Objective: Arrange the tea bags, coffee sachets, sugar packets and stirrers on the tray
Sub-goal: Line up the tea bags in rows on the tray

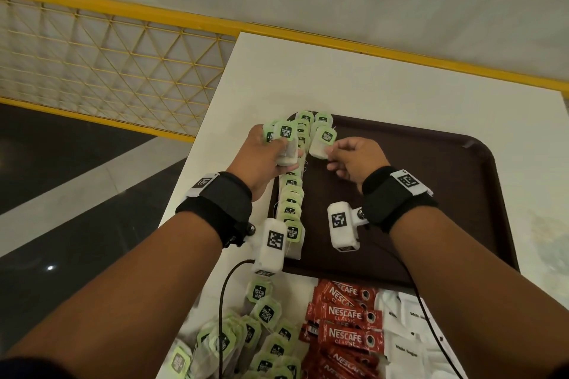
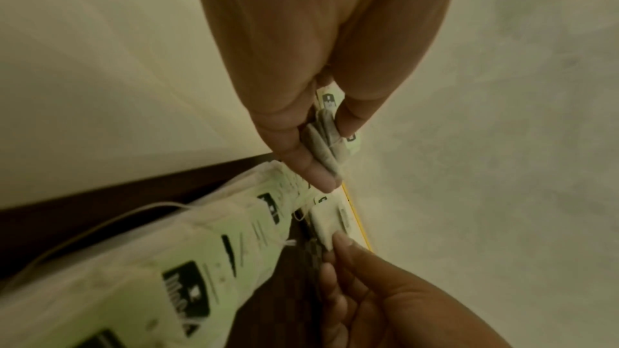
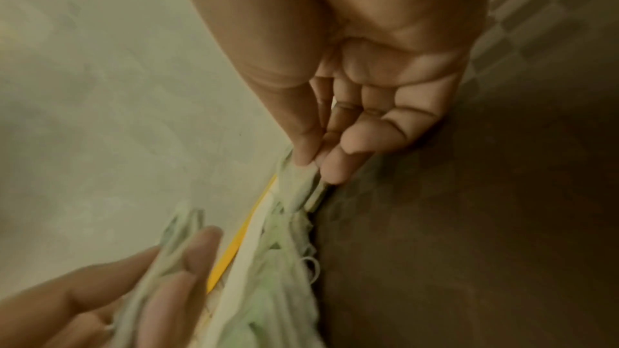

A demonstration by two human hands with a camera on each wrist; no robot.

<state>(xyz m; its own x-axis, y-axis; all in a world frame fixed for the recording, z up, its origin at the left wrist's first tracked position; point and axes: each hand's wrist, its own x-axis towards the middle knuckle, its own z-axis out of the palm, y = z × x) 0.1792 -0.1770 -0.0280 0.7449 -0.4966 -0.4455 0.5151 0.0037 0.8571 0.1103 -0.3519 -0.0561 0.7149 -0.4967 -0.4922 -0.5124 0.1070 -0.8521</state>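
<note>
Presently, the tea bags run in an overlapping row along the left edge of the brown tray, with a second short row started beside it at the far end. The left hand grips a small bundle of bags, fingers and thumb curled round them; the right hand pinches one bag by its lower corner at the head of the second row. Judged light, limp and easily crumpled, with loose strings liable to snag; best held by the paper edge or the green tag. More tea bags, coffee sachets and sugar packets lie on the white table nearer the person, off the tray. No stirrers identified.
</note>
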